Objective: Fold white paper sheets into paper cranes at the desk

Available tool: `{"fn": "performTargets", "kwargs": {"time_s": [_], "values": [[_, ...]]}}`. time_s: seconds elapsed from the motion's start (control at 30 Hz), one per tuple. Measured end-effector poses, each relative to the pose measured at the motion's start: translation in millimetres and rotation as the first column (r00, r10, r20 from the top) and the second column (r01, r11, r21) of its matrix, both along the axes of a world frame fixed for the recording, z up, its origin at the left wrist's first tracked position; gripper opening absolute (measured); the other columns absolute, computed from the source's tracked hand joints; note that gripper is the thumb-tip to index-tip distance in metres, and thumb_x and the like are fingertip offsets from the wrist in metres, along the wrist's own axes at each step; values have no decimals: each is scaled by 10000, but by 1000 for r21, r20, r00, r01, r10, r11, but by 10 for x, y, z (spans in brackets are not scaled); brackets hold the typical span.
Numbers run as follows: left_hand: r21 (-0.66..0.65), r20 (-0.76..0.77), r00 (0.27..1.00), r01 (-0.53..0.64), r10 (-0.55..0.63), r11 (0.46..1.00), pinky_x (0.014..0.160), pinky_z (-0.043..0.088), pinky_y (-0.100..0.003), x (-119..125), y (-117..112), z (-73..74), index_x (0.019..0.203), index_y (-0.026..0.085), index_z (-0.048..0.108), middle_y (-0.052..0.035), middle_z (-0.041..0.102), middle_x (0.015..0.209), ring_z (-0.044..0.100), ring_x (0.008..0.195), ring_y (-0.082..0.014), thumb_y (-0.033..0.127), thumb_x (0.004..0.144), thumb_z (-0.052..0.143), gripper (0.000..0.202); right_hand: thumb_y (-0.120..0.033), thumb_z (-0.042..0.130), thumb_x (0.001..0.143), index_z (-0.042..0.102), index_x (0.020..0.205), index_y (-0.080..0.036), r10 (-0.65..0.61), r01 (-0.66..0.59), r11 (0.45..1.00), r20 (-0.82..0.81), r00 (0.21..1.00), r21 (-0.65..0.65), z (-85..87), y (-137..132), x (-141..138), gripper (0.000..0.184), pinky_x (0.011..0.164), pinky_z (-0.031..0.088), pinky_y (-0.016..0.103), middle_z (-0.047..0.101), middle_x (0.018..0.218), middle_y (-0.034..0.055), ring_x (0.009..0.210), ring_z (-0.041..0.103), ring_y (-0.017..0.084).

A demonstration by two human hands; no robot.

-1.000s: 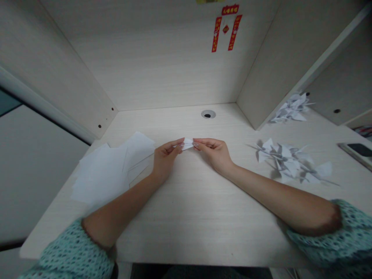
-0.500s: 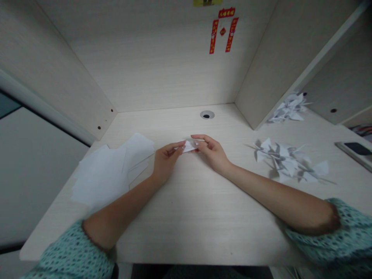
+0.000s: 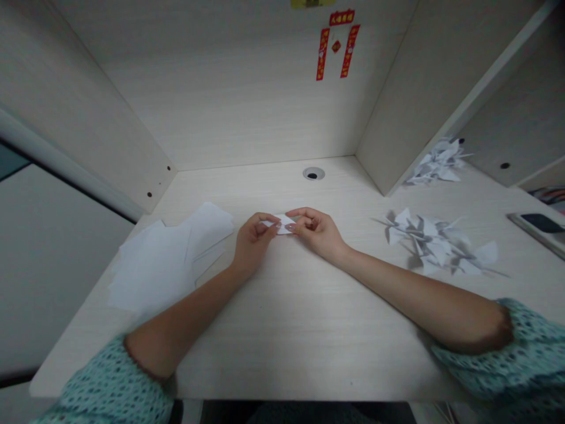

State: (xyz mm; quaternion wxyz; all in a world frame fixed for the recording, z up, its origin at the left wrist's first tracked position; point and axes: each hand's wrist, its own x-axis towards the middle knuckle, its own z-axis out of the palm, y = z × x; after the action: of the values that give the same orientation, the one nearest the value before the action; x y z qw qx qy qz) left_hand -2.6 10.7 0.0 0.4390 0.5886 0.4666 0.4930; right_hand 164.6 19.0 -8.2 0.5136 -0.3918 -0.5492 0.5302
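Between my two hands is a small piece of folded white paper, held near the middle of the desk toward the back. My left hand pinches its left end between thumb and fingers. From the other side, my right hand grips its right end, thumb in front and index finger along the far edge. The fingers cover parts of the paper, so its full shape is hidden. Loose sheets of white paper lie overlapping beside my left forearm.
Several folded paper cranes lie in a pile to the right, with another pile of folded paper behind, past the upright panel. A phone-like device rests at the far right. A round cable hole sits near the back wall.
My right hand has shifted slightly left along the paper, and its thumb now presses nearer my left thumb. The folded paper shows a flatter, wider face.
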Motion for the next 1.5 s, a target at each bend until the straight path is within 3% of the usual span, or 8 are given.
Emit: {"fn": "performTargets", "kwargs": {"time_s": [0.1,0.3,0.37,0.47,0.83,1.03,1.2,1.5], "values": [[-27,34,999,5,-4,1000,476,315,-188,2,13,-11,907,195,582,57,557,504,493,474,-86,394,758,681,268,-435,730,676,642,929,-184,-8,8,1000,8,1000,15,2,1,-3,367,479,302,243,510,514,-63,468,421,82],[-44,40,999,33,-31,999,551,413,-181,29,-36,34,1190,228,466,33,662,644,608,589,-108,341,729,714,535,-388,740,677,644,921,-176,-28,28,1000,-18,999,6,8,-5,4,337,500,313,248,538,521,-57,481,445,91],[-55,24,999,27,-26,998,597,450,-196,30,-45,39,1179,220,482,7,692,716,638,647,-121,332,709,730,543,-386,746,670,651,916,-175,-33,33,999,-20,999,3,13,-10,5,338,511,331,250,559,534,-51,493,468,96],[-63,8,1000,7,-6,998,551,427,-183,20,-33,28,1138,210,524,23,673,668,615,592,-108,334,702,735,500,-396,750,663,664,899,-174,-22,22,1000,-21,1000,-8,18,-13,6,336,537,366,253,585,552,-42,515,501,102],[-112,158,986,70,-51,991,640,475,-214,10,20,-1,1091,201,507,-16,716,769,663,694,-135,324,665,774,518,-413,741,681,670,930,-187,-16,17,1000,-25,1000,20,-22,-8,11,343,580,406,262,597,604,-30,556,523,110],[-113,160,986,74,-55,991,576,438,-193,-6,18,6,1112,195,527,5,703,718,632,618,-115,352,658,772,539,-381,714,729,659,955,-186,-28,27,997,3,1000,72,-3,-35,13,303,583,388,259,582,618,-31,570,511,107],[-85,132,989,78,-67,993,567,411,-196,-30,29,-2,1217,192,514,58,614,531,573,535,-99,356,716,725,567,-370,714,725,652,954,-190,-53,52,996,16,998,75,-12,-21,10,298,559,373,256,556,590,-43,546,490,105],[-55,72,996,57,-53,997,495,345,-177,-9,-10,8,1137,205,539,59,605,511,534,490,-91,391,720,719,490,-397,764,659,667,898,-188,-67,67,997,-8,998,33,11,-20,1,332,614,441,267,638,640,-16,602,566,123]]}}
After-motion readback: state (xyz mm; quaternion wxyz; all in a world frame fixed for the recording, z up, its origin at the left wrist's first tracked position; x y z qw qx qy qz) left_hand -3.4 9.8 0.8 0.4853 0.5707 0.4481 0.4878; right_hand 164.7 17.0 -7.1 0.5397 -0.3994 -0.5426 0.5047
